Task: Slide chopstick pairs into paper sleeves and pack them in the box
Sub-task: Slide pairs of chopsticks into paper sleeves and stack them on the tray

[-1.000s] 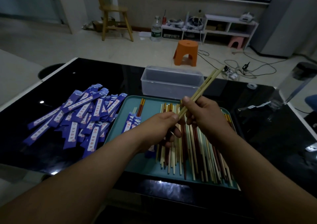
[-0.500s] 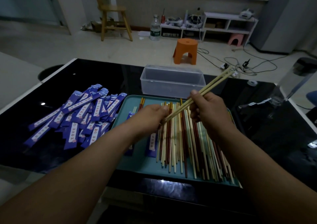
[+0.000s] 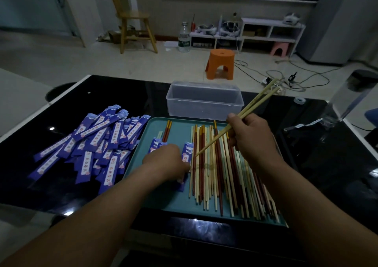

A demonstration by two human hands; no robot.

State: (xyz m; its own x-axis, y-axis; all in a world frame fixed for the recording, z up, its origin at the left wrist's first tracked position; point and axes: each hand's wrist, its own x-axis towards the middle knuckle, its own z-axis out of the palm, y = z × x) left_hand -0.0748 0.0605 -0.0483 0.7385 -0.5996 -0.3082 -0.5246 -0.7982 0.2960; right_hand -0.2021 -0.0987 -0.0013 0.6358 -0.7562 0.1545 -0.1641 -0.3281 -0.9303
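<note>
Pale bamboo chopstick pair (image 3: 258, 100) is now in your right hand (image 3: 251, 137) alone, fingers curled round the middle of the sticks, thin ends slanting down-left over the teal tray (image 3: 155, 197), thick ends up past the far table edge. A second ago your left hand (image 3: 165, 160) was steadying the low end of that pair; it has let go and dropped onto a purple printed paper sleeve (image 3: 187, 149) lying on the tray just left of the loose chopsticks (image 3: 214, 176). It lies palm down on the sleeve with the fingers tucked under, so can't tell if it pinches it or only presses. Reads as: pair aligned, sleeve pickup under way, insertion not started. Stick tips hang near the sleeve's top end, not touching. Clear plastic box (image 3: 204, 101) sits beyond the tray, no sleeved pair visible in it. Pile of purple sleeves (image 3: 92, 141) spreads on the black glass table (image 3: 122, 94), left of the tray
</note>
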